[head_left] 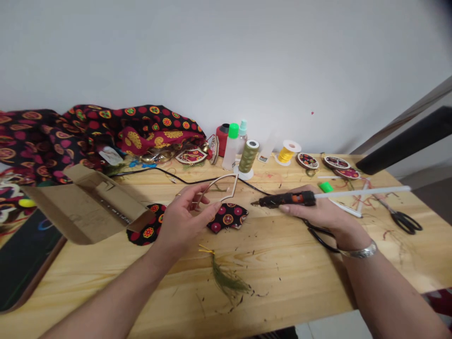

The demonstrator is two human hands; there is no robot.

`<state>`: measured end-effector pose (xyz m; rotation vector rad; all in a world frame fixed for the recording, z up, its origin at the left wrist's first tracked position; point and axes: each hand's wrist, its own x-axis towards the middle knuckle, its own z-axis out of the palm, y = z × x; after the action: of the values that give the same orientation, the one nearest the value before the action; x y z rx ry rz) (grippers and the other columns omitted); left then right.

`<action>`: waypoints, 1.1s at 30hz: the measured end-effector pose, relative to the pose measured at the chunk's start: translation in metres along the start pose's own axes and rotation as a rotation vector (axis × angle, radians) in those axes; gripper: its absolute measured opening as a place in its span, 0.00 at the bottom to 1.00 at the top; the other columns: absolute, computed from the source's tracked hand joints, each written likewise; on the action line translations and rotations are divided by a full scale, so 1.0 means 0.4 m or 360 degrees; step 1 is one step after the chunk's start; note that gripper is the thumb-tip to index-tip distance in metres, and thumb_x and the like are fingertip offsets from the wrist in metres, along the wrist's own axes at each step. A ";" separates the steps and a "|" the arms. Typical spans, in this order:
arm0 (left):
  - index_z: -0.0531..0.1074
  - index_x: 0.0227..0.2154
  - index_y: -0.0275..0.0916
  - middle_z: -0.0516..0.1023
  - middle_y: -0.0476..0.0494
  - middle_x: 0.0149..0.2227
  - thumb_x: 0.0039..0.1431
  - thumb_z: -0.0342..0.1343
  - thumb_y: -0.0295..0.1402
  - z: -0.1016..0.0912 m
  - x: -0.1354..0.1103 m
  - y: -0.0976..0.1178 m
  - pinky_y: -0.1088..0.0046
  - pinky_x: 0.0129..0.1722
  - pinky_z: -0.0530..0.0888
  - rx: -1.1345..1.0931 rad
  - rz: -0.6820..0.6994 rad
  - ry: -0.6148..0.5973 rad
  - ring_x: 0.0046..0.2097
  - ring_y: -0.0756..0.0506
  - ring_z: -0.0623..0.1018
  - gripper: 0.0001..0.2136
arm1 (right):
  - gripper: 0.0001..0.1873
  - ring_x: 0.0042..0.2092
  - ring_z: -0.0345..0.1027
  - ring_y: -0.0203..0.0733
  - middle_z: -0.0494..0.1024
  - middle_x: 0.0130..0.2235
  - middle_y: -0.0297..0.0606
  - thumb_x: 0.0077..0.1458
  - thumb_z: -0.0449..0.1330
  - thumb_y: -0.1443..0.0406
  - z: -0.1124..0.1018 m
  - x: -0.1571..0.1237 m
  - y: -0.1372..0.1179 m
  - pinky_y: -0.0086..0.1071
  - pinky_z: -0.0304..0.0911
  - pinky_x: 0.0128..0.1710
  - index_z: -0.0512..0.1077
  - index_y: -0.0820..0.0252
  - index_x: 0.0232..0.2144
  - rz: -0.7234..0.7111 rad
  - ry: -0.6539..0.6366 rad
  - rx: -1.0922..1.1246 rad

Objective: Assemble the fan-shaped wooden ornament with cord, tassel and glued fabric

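Between the thumb and fingers of my left hand [187,214] is a thin, pale curved frame [233,186], open in the middle. My right hand [319,212] is closed round a black hot glue gun [287,199], its nozzle pointing left toward the frame but apart from it. A long white glue stick [363,190] sticks out of the gun's back. Just below the frame lies a cut piece of dark patterned fabric [229,217]. Another patterned piece [146,228] is partly hidden behind my left hand. Nearer me rests a green thread tassel [226,278] with a yellow tie.
An open cardboard box [84,207] and a dark phone-like slab [24,259] stand at left. Patterned cloth [106,125] is heaped behind. Bottles [230,146], a green thread spool [249,156] and a yellow one [286,153] line the wall. Scissors [404,221] lie at right.
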<state>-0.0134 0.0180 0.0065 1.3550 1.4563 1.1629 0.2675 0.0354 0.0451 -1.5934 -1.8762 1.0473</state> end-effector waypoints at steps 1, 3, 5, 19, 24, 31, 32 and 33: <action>0.69 0.45 0.37 0.73 0.46 0.34 0.46 0.61 0.40 0.000 0.000 0.002 0.71 0.34 0.70 0.0005 -0.0002 0.0005 0.33 0.48 0.73 0.22 | 0.17 0.29 0.66 0.41 0.74 0.26 0.35 0.43 0.64 0.52 0.002 0.001 -0.004 0.31 0.60 0.25 0.75 0.59 0.29 -0.0009 0.0016 0.0026; 0.69 0.46 0.37 0.72 0.46 0.34 0.46 0.61 0.40 -0.001 -0.001 0.006 0.71 0.35 0.70 0.0015 -0.0017 0.0022 0.33 0.48 0.73 0.23 | 0.16 0.27 0.64 0.39 0.73 0.24 0.34 0.45 0.62 0.52 0.010 0.007 -0.020 0.30 0.58 0.24 0.74 0.59 0.27 -0.0042 0.0016 0.0042; 0.69 0.46 0.36 0.72 0.46 0.33 0.46 0.61 0.40 -0.001 -0.001 0.010 0.71 0.35 0.70 0.0010 -0.0034 0.0042 0.33 0.49 0.72 0.24 | 0.16 0.25 0.61 0.36 0.69 0.22 0.33 0.46 0.61 0.53 0.023 0.019 -0.039 0.29 0.55 0.22 0.72 0.60 0.23 -0.0115 -0.0048 0.0028; 0.69 0.45 0.37 0.72 0.47 0.34 0.45 0.61 0.40 -0.002 0.001 0.007 0.72 0.34 0.69 -0.0014 -0.0028 0.0068 0.32 0.49 0.72 0.23 | 0.21 0.22 0.47 0.30 0.55 0.19 0.27 0.47 0.59 0.50 0.090 0.071 -0.032 0.27 0.45 0.19 0.63 0.61 0.18 -0.0169 -0.0350 -0.0031; 0.70 0.45 0.36 0.72 0.46 0.34 0.45 0.61 0.40 -0.002 0.000 0.010 0.71 0.35 0.69 0.0007 -0.0025 0.0059 0.33 0.48 0.72 0.23 | 0.21 0.22 0.46 0.30 0.56 0.19 0.28 0.48 0.59 0.51 0.090 0.069 -0.037 0.27 0.45 0.19 0.65 0.61 0.18 -0.0173 -0.0363 -0.0041; 0.70 0.45 0.37 0.72 0.46 0.34 0.46 0.61 0.41 -0.002 -0.002 0.010 0.71 0.35 0.69 0.0014 -0.0021 0.0084 0.33 0.49 0.72 0.23 | 0.21 0.22 0.46 0.30 0.56 0.18 0.28 0.49 0.58 0.50 0.081 0.065 -0.042 0.27 0.45 0.19 0.66 0.61 0.19 -0.0197 -0.0331 -0.0148; 0.70 0.45 0.37 0.72 0.46 0.34 0.46 0.61 0.41 -0.002 -0.002 0.010 0.71 0.35 0.69 0.0009 -0.0027 0.0082 0.33 0.49 0.72 0.23 | 0.21 0.22 0.47 0.30 0.57 0.18 0.28 0.48 0.58 0.50 0.080 0.065 -0.041 0.27 0.45 0.20 0.66 0.61 0.19 -0.0197 -0.0312 -0.0163; 0.70 0.45 0.37 0.72 0.46 0.34 0.46 0.61 0.41 -0.003 -0.003 0.009 0.71 0.34 0.69 0.0003 -0.0031 0.0082 0.33 0.49 0.72 0.23 | 0.21 0.22 0.47 0.30 0.57 0.18 0.28 0.48 0.58 0.50 0.079 0.065 -0.039 0.27 0.46 0.19 0.66 0.61 0.19 -0.0200 -0.0297 -0.0173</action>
<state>-0.0134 0.0169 0.0103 1.3176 1.5042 1.1922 0.2281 0.0518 0.0351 -1.4566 -2.1607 1.0880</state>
